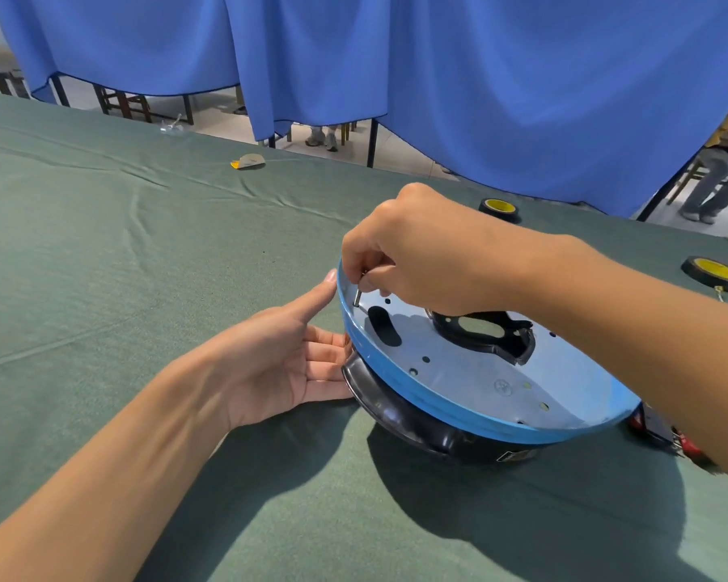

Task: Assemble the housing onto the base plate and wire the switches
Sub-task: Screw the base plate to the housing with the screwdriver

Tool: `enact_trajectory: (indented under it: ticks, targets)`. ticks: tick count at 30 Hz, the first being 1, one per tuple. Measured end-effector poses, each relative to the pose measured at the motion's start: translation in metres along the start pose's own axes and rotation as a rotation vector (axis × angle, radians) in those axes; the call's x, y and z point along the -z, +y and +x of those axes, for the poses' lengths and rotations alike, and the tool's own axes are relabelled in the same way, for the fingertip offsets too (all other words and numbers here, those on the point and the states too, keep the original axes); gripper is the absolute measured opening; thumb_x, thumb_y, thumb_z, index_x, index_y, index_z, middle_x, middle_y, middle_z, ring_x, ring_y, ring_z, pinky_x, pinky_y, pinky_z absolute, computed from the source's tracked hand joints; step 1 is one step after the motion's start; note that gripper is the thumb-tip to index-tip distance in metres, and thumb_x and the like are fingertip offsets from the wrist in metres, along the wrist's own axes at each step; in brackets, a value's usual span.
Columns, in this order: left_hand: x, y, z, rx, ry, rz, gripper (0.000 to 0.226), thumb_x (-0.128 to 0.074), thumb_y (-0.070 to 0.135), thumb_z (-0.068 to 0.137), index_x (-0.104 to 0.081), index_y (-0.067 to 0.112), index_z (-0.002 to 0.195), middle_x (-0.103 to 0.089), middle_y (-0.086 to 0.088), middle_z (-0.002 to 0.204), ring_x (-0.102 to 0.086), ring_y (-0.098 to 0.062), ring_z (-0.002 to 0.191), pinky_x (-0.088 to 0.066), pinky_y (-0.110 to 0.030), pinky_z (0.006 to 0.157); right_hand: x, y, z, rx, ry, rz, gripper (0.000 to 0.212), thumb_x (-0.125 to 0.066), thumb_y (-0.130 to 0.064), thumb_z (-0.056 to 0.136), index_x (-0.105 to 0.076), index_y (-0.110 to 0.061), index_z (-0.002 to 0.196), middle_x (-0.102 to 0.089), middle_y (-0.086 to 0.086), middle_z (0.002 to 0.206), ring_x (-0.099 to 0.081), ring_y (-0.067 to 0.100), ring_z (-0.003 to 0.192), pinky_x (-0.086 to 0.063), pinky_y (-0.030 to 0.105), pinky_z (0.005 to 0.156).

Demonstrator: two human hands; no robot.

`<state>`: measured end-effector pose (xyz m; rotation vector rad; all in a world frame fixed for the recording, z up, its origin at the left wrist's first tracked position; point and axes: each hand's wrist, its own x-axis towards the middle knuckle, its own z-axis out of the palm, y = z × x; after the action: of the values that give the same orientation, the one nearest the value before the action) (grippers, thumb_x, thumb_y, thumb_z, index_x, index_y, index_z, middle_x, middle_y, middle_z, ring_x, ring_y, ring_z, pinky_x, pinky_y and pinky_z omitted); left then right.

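A round metal base plate (471, 371) with a blue rim lies tilted on top of a black plastic housing (400, 413) on the green cloth. My right hand (421, 249) reaches over the plate's far left edge and pinches a small metal screw (357, 295), its tip down against the plate. My left hand (286, 354) lies palm up beside the plate, straight fingers touching the housing and thumb touching the blue rim. Red-and-black switch parts with wires (665, 434) show at the plate's right, partly hidden by my right forearm.
Two black-and-yellow tape rolls (499, 210) (713, 273) lie on the far right of the table. A small yellow-and-grey scrap (248, 161) lies far off at the back. Blue curtains (438, 69) hang behind the table; a person's legs (715, 182) stand at the right.
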<state>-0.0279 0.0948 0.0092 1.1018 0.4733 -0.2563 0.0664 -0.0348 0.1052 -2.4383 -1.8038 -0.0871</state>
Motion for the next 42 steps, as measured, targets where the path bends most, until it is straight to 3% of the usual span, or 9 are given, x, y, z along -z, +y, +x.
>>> enact_trajectory:
  ticks: [7, 10, 15, 21, 26, 31, 36, 42]
  targets:
    - [-0.001, -0.001, 0.000, -0.027, -0.001, -0.021, 0.059, -0.067, 0.048, 0.068, -0.063, -0.004, 0.094, -0.066, -0.020, 0.084, -0.068, -0.025, 0.064, -0.059, -0.034, 0.058, -0.002, 0.003, -0.001, -0.062, 0.003, 0.106, 0.013, -0.066, -0.011, 0.086, -0.069, -0.023, 0.082, -0.067, -0.011, 0.070, -0.062, 0.002, 0.068, -0.055, 0.033, 0.070]
    - [0.000, 0.000, 0.001, -0.023, -0.021, 0.023, 0.069, -0.067, 0.058, 0.071, -0.063, -0.005, 0.101, -0.065, -0.022, 0.092, -0.068, -0.025, 0.069, -0.059, -0.032, 0.060, -0.003, 0.005, -0.004, -0.080, 0.036, 0.172, 0.012, -0.069, -0.011, 0.085, -0.070, -0.022, 0.082, -0.070, -0.010, 0.069, -0.064, 0.001, 0.066, -0.055, 0.030, 0.071]
    - [-0.004, 0.002, 0.001, -0.041, 0.003, 0.112, 0.083, -0.061, 0.074, 0.066, -0.062, -0.003, 0.095, -0.064, -0.019, 0.084, -0.065, -0.024, 0.066, -0.060, -0.032, 0.063, -0.005, 0.002, -0.007, -0.089, 0.090, 0.216, 0.009, -0.071, -0.009, 0.084, -0.072, -0.018, 0.083, -0.071, -0.009, 0.068, -0.066, 0.000, 0.063, -0.053, 0.025, 0.070]
    - [-0.013, 0.004, 0.001, -0.055, 0.051, 0.254, 0.089, -0.047, 0.089, 0.066, -0.059, 0.005, 0.089, -0.060, -0.014, 0.085, -0.063, -0.023, 0.075, -0.061, -0.035, 0.075, -0.001, -0.001, -0.014, -0.106, 0.153, 0.214, 0.018, -0.072, -0.010, 0.082, -0.069, -0.027, 0.077, -0.069, -0.014, 0.065, -0.066, -0.003, 0.062, -0.052, 0.017, 0.068]
    - [-0.015, 0.001, 0.005, -0.084, 0.081, 0.309, 0.096, -0.039, 0.095, 0.064, -0.062, 0.006, 0.093, -0.061, -0.010, 0.078, -0.063, -0.021, 0.069, -0.061, -0.040, 0.081, 0.005, -0.006, -0.014, -0.134, 0.152, 0.171, 0.018, -0.072, -0.009, 0.080, -0.073, -0.027, 0.076, -0.068, -0.017, 0.059, -0.064, -0.006, 0.061, -0.045, 0.004, 0.062]
    - [-0.015, 0.000, 0.008, -0.112, 0.113, 0.316, 0.090, -0.041, 0.096, 0.062, -0.057, 0.011, 0.086, -0.056, -0.002, 0.055, -0.060, -0.015, 0.048, -0.062, -0.037, 0.073, 0.007, -0.009, -0.010, -0.128, 0.072, 0.073, 0.023, -0.070, -0.012, 0.080, -0.073, -0.033, 0.074, -0.067, -0.019, 0.059, -0.064, -0.004, 0.063, -0.054, 0.021, 0.063]
    - [-0.012, -0.002, 0.008, -0.147, 0.082, 0.318, 0.091, -0.043, 0.092, 0.067, -0.060, 0.006, 0.092, -0.060, -0.001, 0.051, -0.064, -0.014, 0.048, -0.062, -0.036, 0.070, 0.008, -0.007, -0.009, -0.117, 0.017, 0.151, 0.028, -0.071, -0.008, 0.080, -0.072, -0.035, 0.072, -0.068, -0.019, 0.060, -0.064, -0.004, 0.058, -0.046, 0.005, 0.059]
    - [-0.013, -0.002, 0.004, -0.157, 0.073, 0.316, 0.084, -0.042, 0.088, 0.072, -0.057, 0.008, 0.087, -0.060, -0.001, 0.050, -0.064, -0.015, 0.047, -0.062, -0.034, 0.068, 0.004, -0.006, -0.007, -0.122, 0.030, 0.140, 0.023, -0.072, -0.009, 0.081, -0.074, -0.031, 0.075, -0.068, -0.018, 0.061, -0.064, -0.003, 0.059, -0.048, 0.011, 0.062]
